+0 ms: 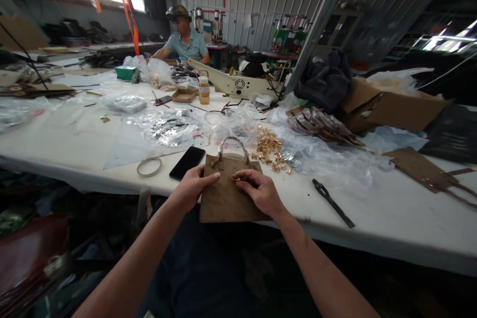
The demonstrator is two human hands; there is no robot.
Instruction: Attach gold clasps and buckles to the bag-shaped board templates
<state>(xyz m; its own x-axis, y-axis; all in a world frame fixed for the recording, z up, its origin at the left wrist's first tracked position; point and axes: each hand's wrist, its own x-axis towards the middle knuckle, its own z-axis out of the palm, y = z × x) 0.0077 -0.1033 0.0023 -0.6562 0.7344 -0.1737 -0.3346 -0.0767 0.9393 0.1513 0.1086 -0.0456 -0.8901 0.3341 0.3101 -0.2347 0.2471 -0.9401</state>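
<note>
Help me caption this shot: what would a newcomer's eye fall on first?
Probably the brown bag between the left hand and the right hand, near the middle, its handle at the far edge. Beyond it to the right, shiny gold-coloured pieces stand out on the white table. Orange strips hanging at the upper left likely draw the eye too.

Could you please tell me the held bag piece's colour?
The bag piece is brown, clearest in head view.

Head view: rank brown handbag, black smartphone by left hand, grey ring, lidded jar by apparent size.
1. Brown handbag
2. Black smartphone
Grey ring and lidded jar: smallest, outlines alike, jar farther back; not ranked.
</note>
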